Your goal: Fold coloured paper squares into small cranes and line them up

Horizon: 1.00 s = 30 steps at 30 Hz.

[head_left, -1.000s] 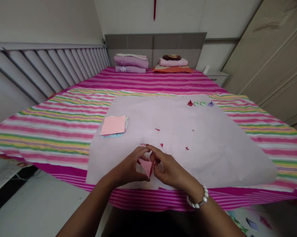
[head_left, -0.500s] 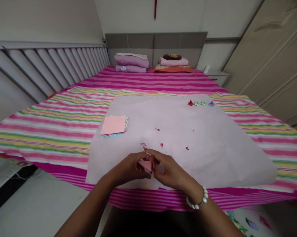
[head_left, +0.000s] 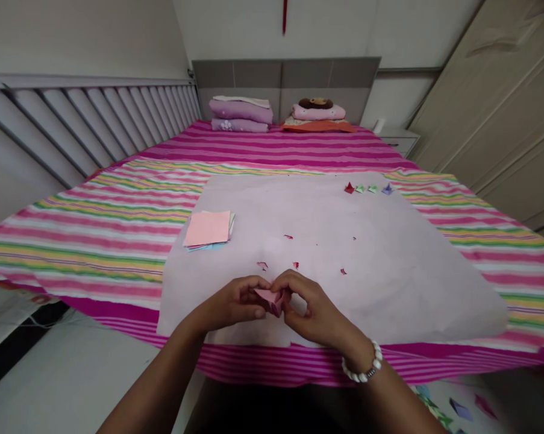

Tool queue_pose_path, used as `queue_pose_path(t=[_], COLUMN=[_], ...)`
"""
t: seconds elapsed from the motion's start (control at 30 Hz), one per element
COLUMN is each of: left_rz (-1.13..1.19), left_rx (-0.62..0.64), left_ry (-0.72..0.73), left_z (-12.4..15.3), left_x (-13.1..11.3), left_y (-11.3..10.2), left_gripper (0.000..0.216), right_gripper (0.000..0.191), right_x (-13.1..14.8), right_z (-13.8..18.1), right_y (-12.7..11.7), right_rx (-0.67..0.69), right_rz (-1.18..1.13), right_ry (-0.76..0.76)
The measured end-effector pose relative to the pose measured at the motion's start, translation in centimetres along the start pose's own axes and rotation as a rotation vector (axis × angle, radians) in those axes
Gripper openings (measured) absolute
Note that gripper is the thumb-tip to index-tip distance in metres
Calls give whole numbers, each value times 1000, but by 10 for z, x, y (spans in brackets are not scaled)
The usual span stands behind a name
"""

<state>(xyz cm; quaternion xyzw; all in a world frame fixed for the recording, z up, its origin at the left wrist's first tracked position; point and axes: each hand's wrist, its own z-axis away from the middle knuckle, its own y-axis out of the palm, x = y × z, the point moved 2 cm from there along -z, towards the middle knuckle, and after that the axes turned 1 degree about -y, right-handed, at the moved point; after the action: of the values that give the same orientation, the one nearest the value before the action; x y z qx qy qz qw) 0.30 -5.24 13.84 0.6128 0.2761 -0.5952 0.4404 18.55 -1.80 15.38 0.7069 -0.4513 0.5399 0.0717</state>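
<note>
A small folded piece of pink paper point(head_left: 270, 296), with pointed corners, is held between both hands above the near edge of the white sheet point(head_left: 407, 271). My left hand point(head_left: 238, 301) grips its left side, fingers behind and thumb in front. My right hand point(head_left: 310, 304), a white bead bracelet at the wrist, pinches its right side between thumb and fingers. The fingers hide part of the folds. Just beyond the hands lie torn paper scraps point(head_left: 262, 266), pink and red. To the left is a stack of square paper point(head_left: 207, 229) with a pink sheet on top.
Several small folded paper pieces, among them a red one point(head_left: 349, 188) and a purple one point(head_left: 387, 189), stand in a row at the sheet's far right. A striped bedspread point(head_left: 109, 223) surrounds the sheet. More coloured paper pieces point(head_left: 461, 410) lie low at the right.
My left thumb has shifted lower on the pink paper, and my right fingers have curled down onto its top edge. The paper has tilted a little between them.
</note>
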Motion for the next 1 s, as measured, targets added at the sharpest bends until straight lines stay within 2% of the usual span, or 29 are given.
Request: queue_pose_path(t=[0.17, 0.33, 0.43, 0.53, 0.6, 0.67, 0.73, 0.83, 1.0], left_rz=[-107, -156, -119, -63, -9, 55, 81, 51, 127], left_rx=[-18, -116, -151, -103, -4, 83, 93, 12, -38], left_ry=[-74, -87, -70, -79, -72, -46, -42, -78, -78], left_z=[0, -2, -2, 0, 3, 4, 5, 3, 2], left_x=[-2, -2, 0, 2, 3, 1, 0, -1, 4], left_y=[3, 4, 5, 5, 4, 3, 4, 5, 6], left_gripper=[34, 11, 7, 25, 48, 54, 41, 24, 20], right_gripper=[41, 43, 37, 30, 28, 27, 28, 29, 28], right_x=[5, 2, 0, 0, 2, 2, 3, 3, 5], right_z=[-1, 0, -1, -2, -2, -2, -2, -2, -2], right_y=[-1, 0, 0, -2, -4, -5, -5, -4, -4], right_rx=[19, 51, 49, 46, 48, 58, 65, 61, 27], right_rz=[-44, -133, -165, -191, -196, -200, -206, -200, -202], right_ry=[-6, -24, -17, 3, 11, 11, 7, -6, -17])
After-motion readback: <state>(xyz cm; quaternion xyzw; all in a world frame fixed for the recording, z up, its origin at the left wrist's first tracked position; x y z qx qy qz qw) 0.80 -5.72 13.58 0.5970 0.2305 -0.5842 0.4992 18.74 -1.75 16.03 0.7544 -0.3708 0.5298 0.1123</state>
